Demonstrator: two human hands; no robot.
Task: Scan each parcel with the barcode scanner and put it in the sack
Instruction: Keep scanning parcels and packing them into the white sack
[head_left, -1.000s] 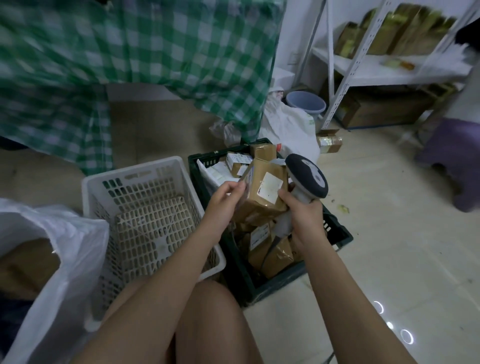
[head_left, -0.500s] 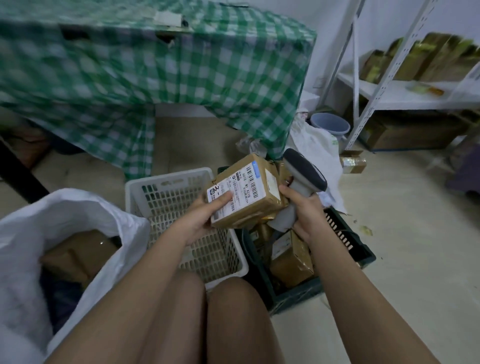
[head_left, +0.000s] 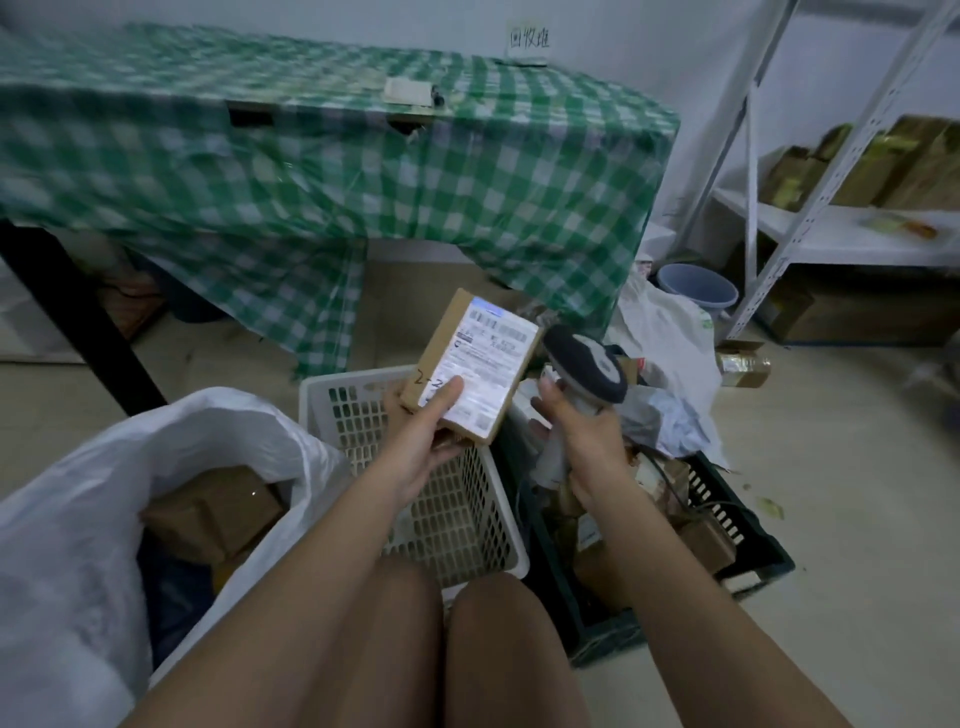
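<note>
Parcel (head_left: 470, 366) label handwritten "2-2", barcode text blurred

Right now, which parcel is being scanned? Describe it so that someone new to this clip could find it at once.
Start at the white slotted plastic basket in front of the green checked tablecloth. Above its rim, the left hand holds a flat brown cardboard parcel beside the grey handheld barcode scanner. Unlike the boxes in the dark green crate, it is lifted, its white label facing up.
</note>
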